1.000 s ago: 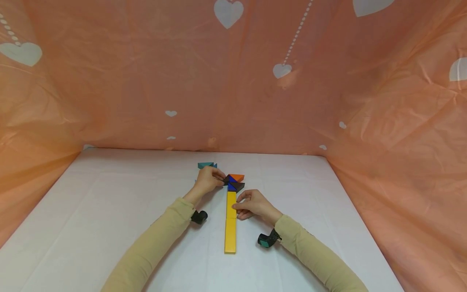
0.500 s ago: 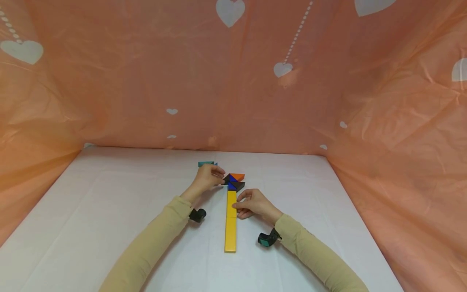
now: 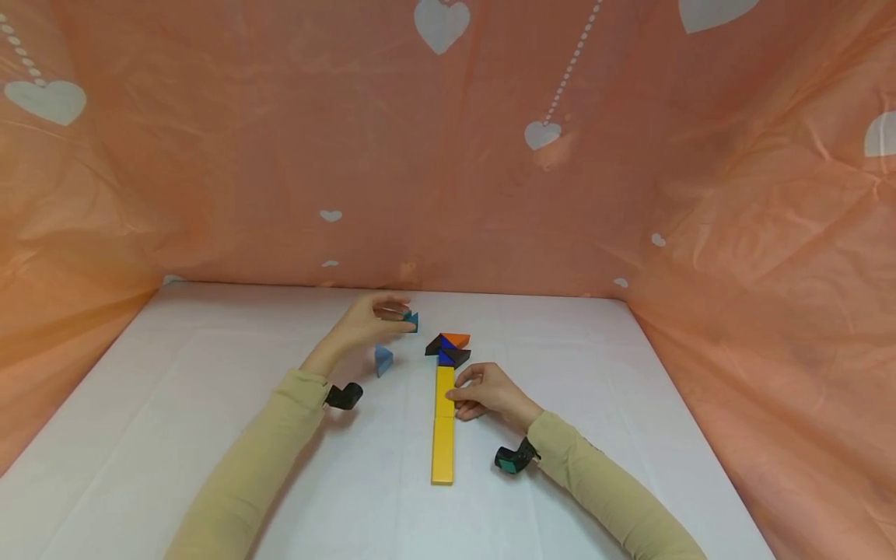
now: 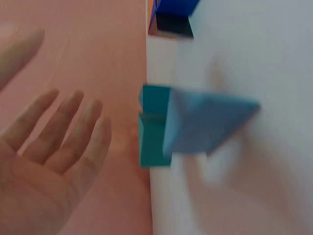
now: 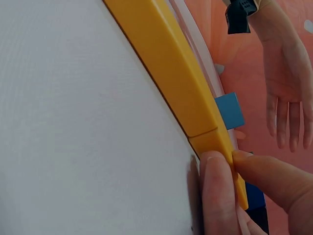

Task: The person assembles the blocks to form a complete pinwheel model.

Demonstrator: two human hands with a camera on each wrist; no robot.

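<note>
My right hand [image 3: 493, 393] pinches the far one of two long yellow blocks [image 3: 444, 379], which lie end to end with the near yellow block [image 3: 442, 455]. In the right wrist view, finger and thumb sit on either side of the yellow block [image 5: 240, 191], near the seam. At the far end of the strip lie blue [image 3: 445, 359], black [image 3: 458, 356] and orange [image 3: 457, 339] triangular blocks. My left hand [image 3: 364, 320] hovers, fingers extended, by the teal blocks [image 3: 413, 323], partly covering them. In the left wrist view its palm faces the camera, holding nothing. A light blue triangular block [image 4: 205, 122] stands nearby.
The white tabletop [image 3: 595, 373] spreads around the blocks. Behind it and at both sides hangs an orange curtain [image 3: 378, 155] with white hearts. Black wrist cameras jut out beneath both wrists.
My left hand has left the black triangular block beside the strip and moved left and back towards the teal blocks, uncovering the light blue block. The right hand keeps its place.
</note>
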